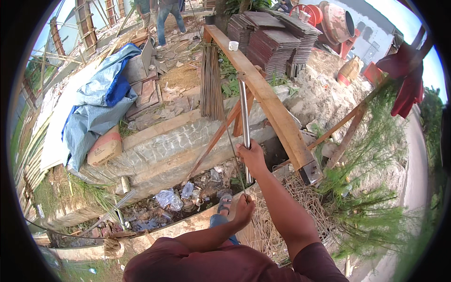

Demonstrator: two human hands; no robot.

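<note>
My right hand is wrapped round a shiny metal pipe, which slants up to the edge of a long wooden beam. Just below and nearer to me, my left hand is closed on a thin steel rod. That rod runs upward, left of the pipe. A bundle of thin steel rods hangs at the beam's far left side. Many bent wire pieces are heaped under my right forearm. A small white cup stands on the beam.
Below lies a ditch with plastic litter, beside a low concrete wall. A blue tarp covers things at left. Stacked reddish tiles and a cement mixer stand at the back. People are farther off; green branches reach in from the right.
</note>
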